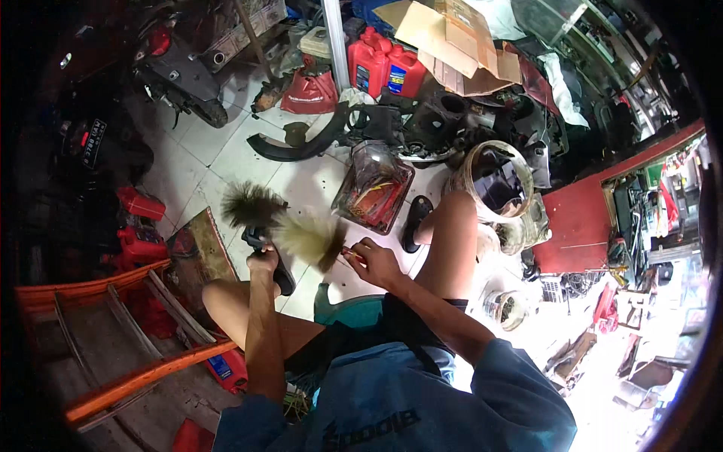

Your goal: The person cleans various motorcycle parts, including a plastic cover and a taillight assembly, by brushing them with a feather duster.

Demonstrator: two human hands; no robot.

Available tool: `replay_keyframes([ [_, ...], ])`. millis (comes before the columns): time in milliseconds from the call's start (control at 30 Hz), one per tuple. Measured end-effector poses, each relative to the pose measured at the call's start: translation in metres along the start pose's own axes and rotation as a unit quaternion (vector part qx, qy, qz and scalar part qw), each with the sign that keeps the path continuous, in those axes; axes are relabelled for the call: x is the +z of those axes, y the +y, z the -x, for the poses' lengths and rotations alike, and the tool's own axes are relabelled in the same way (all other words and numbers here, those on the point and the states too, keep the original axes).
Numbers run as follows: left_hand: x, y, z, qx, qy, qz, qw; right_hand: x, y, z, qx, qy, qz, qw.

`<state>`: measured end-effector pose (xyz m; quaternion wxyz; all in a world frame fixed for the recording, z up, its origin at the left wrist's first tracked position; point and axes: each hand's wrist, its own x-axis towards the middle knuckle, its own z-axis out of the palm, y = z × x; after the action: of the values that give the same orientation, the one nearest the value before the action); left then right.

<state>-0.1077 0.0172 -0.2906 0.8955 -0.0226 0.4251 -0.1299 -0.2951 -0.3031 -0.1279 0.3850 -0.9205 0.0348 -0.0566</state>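
My left hand (262,260) is closed round a black object (257,239), just below a dark, bushy bristle head (250,205); whether the two are one piece I cannot tell. My right hand (376,264) grips the short red-and-yellow handle (354,255) of a pale yellow, wide-bristled brush (305,237), whose bristles lie beside the dark ones. Beneath me is a green plastic seat (346,305), between my bent knees. A dirty clear tub with red items (373,188) sits on the tiles ahead of my right hand.
Motorcycles (181,75) stand at upper left. An orange ladder-like frame (113,388) lies at left. Curved black panels (286,151), red jugs (403,71) and cardboard (444,30) crowd the back. Buckets (501,181) and a red board (572,226) are at right.
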Motion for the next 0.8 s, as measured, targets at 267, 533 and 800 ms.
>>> replay_keyframes([
  [267,-0.009,-0.013,0.002,0.066,-0.004,-0.110,0.992,0.006,0.009,0.003,-0.001,-0.068,0.020,0.997],
  [533,0.011,-0.047,0.028,0.159,0.002,-0.311,0.937,0.007,0.007,0.004,0.014,-0.050,0.003,0.999],
  [800,0.001,-0.041,0.032,0.028,-0.066,-0.436,0.897,0.011,0.012,0.000,0.019,-0.042,0.017,0.999],
])
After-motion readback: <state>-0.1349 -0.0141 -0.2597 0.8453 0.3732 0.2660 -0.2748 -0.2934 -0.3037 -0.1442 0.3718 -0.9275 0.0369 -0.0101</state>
